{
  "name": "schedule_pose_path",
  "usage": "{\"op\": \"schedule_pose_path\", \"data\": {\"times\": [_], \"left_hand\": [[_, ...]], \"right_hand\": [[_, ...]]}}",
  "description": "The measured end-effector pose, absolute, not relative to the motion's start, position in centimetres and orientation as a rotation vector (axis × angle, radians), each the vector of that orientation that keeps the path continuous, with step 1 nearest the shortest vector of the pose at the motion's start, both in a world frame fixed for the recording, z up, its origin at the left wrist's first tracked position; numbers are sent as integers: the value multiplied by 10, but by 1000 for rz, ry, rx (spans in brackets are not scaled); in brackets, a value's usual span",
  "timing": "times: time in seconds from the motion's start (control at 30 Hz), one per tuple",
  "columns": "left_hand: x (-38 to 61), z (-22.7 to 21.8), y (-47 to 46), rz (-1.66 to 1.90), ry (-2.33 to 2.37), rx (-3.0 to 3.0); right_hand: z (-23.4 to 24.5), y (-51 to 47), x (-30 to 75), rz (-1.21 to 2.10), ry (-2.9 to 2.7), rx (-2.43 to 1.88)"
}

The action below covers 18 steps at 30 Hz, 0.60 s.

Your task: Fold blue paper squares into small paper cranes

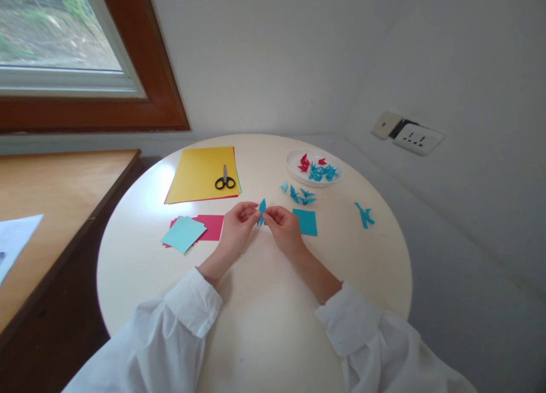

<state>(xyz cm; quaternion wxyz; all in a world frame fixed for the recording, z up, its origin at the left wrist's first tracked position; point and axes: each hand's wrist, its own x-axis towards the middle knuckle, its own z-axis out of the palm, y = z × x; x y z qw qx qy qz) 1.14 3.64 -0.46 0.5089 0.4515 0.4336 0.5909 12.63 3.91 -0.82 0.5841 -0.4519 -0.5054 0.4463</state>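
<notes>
Between my two hands, over the middle of the round table, is a small blue folded paper piece (pixel 262 206), narrow and pointed at the top with split points below. My left hand (pixel 239 222) pinches its left side between thumb and fingers. From the right, my right hand (pixel 285 227) pinches the same piece. A blue paper square (pixel 305 222) lies just beside my right hand. Beyond the hands sit several blue paper cranes (pixel 303 196) and a pale blue folded piece (pixel 284 186). Left of my left hand, a light blue square (pixel 184 234) rests on red paper squares (pixel 212 227).
A white plate (pixel 290 168) at the back right bears red and blue folded cranes. Black-handled scissors (pixel 224 178) lie on yellow sheets (pixel 198 168) at the back left. Blue paper strips (pixel 365 215) lie near the round table's (pixel 264 336) right edge. A wooden desk (pixel 63 177) stands left.
</notes>
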Motion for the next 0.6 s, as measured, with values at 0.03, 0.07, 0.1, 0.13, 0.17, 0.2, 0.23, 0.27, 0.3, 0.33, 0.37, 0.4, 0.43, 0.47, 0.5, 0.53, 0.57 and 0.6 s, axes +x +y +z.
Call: {"op": "schedule_pose_path", "data": {"times": [0.03, 0.07, 0.1, 0.13, 0.17, 0.2, 0.23, 0.27, 0.3, 0.33, 0.37, 0.4, 0.43, 0.47, 0.5, 0.53, 0.57, 0.6], "left_hand": [[11, -5, 37, 1393, 1075, 1127], [11, -5, 37, 1365, 1108, 1168], [10, -5, 37, 1346, 1136, 1205], [10, -5, 37, 1341, 1158, 1236], [11, -5, 37, 1346, 1173, 1260], [11, -5, 37, 1359, 1184, 1279], [11, -5, 36, 1372, 1195, 1294], [11, -5, 36, 1382, 1207, 1306], [11, -6, 36, 1389, 1218, 1312], [11, -6, 36, 1394, 1228, 1315], [11, -6, 36, 1398, 1236, 1313], [11, -6, 36, 1399, 1241, 1310], [11, -7, 36, 1397, 1245, 1308], [10, -7, 37, 1394, 1249, 1308], [10, -8, 37, 1389, 1249, 1310], [9, -9, 38, 1388, 1244, 1308], [8, -10, 38, 1389, 1232, 1304], [8, -10, 39, 1392, 1216, 1298]], "right_hand": [[-9, 39, 127, 1020, -1196, -1058], [-9, 39, 127, 997, -1215, -1064], [-9, 39, 127, 972, -1234, -1072], [-10, 38, 128, 950, -1253, -1081], [-11, 38, 128, 929, -1273, -1092], [-11, 38, 127, 910, -1291, -1103], [-12, 38, 127, 893, -1307, -1115], [-13, 37, 127, 879, -1322, -1125], [-13, 37, 127, 868, -1334, -1134], [-14, 37, 127, 860, -1342, -1140], [-14, 37, 126, 854, -1345, -1143], [-15, 37, 126, 851, -1344, -1143], [-15, 37, 126, 852, -1338, -1143], [-15, 38, 126, 860, -1325, -1140], [-15, 38, 125, 875, -1307, -1135], [-14, 38, 125, 899, -1283, -1128], [-14, 39, 125, 928, -1253, -1119], [-14, 39, 125, 957, -1221, -1108]]}}
